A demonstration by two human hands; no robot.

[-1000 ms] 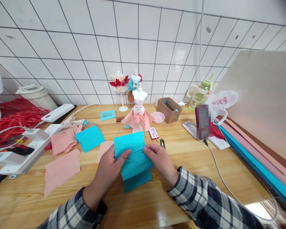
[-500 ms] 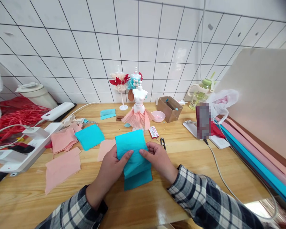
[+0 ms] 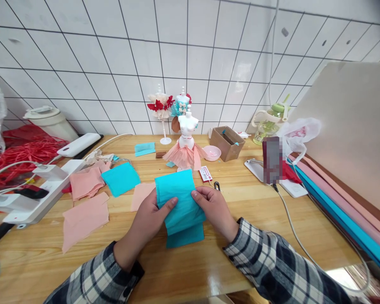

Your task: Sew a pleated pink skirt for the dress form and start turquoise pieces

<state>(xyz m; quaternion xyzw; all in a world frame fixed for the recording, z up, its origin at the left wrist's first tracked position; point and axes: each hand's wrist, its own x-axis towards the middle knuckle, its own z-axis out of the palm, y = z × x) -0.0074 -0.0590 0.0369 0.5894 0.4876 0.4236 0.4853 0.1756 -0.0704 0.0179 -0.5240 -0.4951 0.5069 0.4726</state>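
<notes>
Between my hands, over the front of the wooden table, is a folded piece of turquoise fabric (image 3: pixel 180 211), its lower layer hanging out below. My left hand (image 3: pixel 153 215) grips its left edge, thumb on top and fingers hidden underneath. On the right edge, my right hand (image 3: pixel 213 207) pinches the fabric between thumb and fingers. Just beyond stands a small white dress form (image 3: pixel 188 126) wearing a pleated peach skirt (image 3: pixel 185 154). A thread snipper (image 3: pixel 217 185) and a red-and-white card (image 3: pixel 205 173) lie past my right hand.
Peach fabric pieces (image 3: pixel 87 217) and a turquoise square (image 3: pixel 121 179) lie left, near a power strip (image 3: pixel 44 202). Two decorated dress forms (image 3: pixel 163 114) stand behind. A pink bowl (image 3: pixel 213 153), a cardboard box (image 3: pixel 230 147) and a phone on a stand (image 3: pixel 271 162) are right.
My right hand has slid outward from the fabric's middle to its right edge, and the upper layer lies flatter. The left hand keeps its grip. The view has shifted slightly.
</notes>
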